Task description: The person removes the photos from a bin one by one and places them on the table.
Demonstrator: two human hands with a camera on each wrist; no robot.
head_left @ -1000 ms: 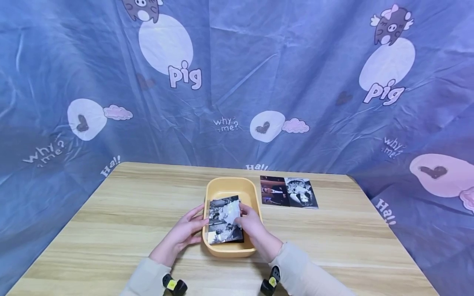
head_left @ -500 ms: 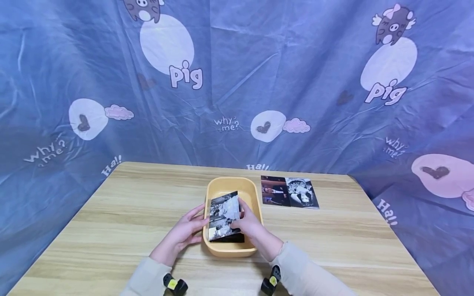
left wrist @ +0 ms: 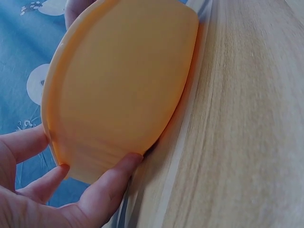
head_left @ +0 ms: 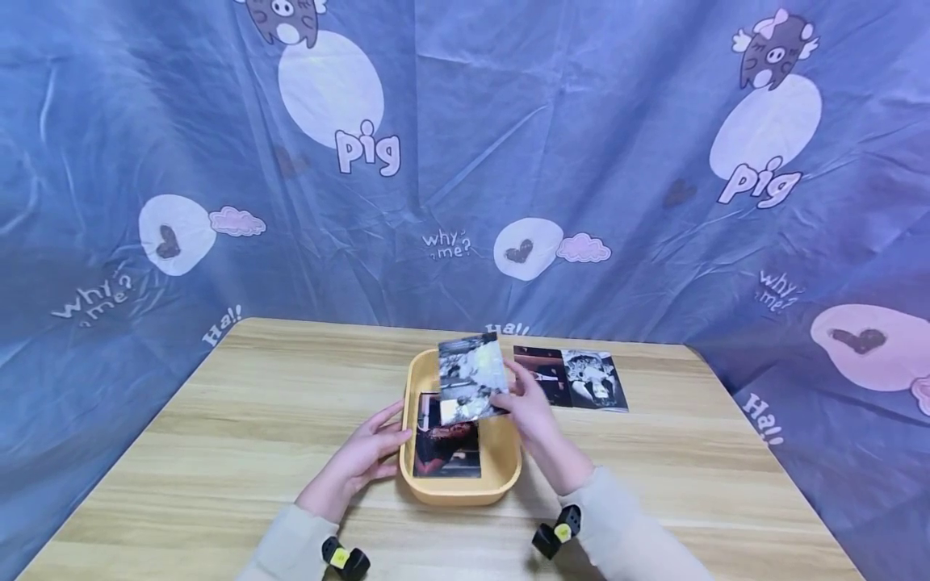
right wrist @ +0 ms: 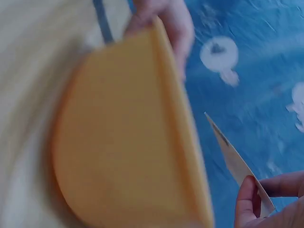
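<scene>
In the head view my right hand [head_left: 534,415] pinches a black-and-white photo [head_left: 472,379] by its right edge, up over the far part of a yellow plastic bin [head_left: 501,476]. The right wrist view shows the photo [right wrist: 235,164] edge-on between thumb and fingers. My left hand [head_left: 359,452] holds the bin's left side, its thumb at the rim. Fingertips sit on the bin's outer wall [left wrist: 118,85] in the left wrist view. Inside the bin lies a dark colour photo [head_left: 446,452], its upper part hidden by the raised one.
Right of the bin, a dark colour photo [head_left: 555,391] and a black-and-white photo [head_left: 594,379] lie side by side on the wooden table [head_left: 291,387]. A blue printed curtain [head_left: 465,177] hangs behind the table.
My right hand has lifted the black-and-white photo off the one beneath and carried it up, away from me and to the right. The left hand stays at the bin's side.
</scene>
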